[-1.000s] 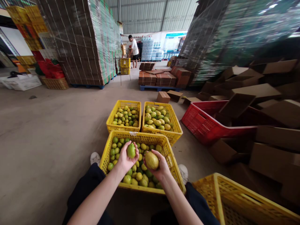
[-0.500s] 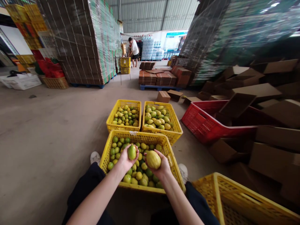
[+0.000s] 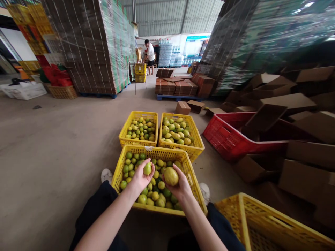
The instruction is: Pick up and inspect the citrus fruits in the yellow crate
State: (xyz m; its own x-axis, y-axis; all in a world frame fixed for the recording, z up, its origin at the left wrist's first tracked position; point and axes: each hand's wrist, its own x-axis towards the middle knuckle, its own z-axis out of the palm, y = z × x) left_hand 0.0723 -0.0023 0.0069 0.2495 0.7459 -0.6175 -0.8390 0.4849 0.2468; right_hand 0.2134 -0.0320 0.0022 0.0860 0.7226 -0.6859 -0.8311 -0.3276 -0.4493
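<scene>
My left hand (image 3: 142,176) is wrapped round a small green fruit (image 3: 147,168), above the near yellow crate (image 3: 119,167). Beside it, on the right, my right hand (image 3: 181,184) holds a larger yellow-green fruit (image 3: 171,176), its fingers curved round the sides. The two hands are apart. Many green and yellow fruits (image 3: 142,199) lie in the near crate below them. Just beyond stand a left yellow crate (image 3: 125,140) with smaller fruits and a right yellow crate (image 3: 195,149) with larger ones.
At the right are a red crate (image 3: 222,139) and a heap of cardboard boxes (image 3: 300,177). Another yellow crate (image 3: 242,216) stands at the lower right. Wrapped pallet stacks (image 3: 89,45) rise on both sides. A person (image 3: 150,55) stands far back near stacked crates.
The small fruit has turned in my left hand, and the fingers now cover more of it. The larger fruit has turned slightly in my right hand.
</scene>
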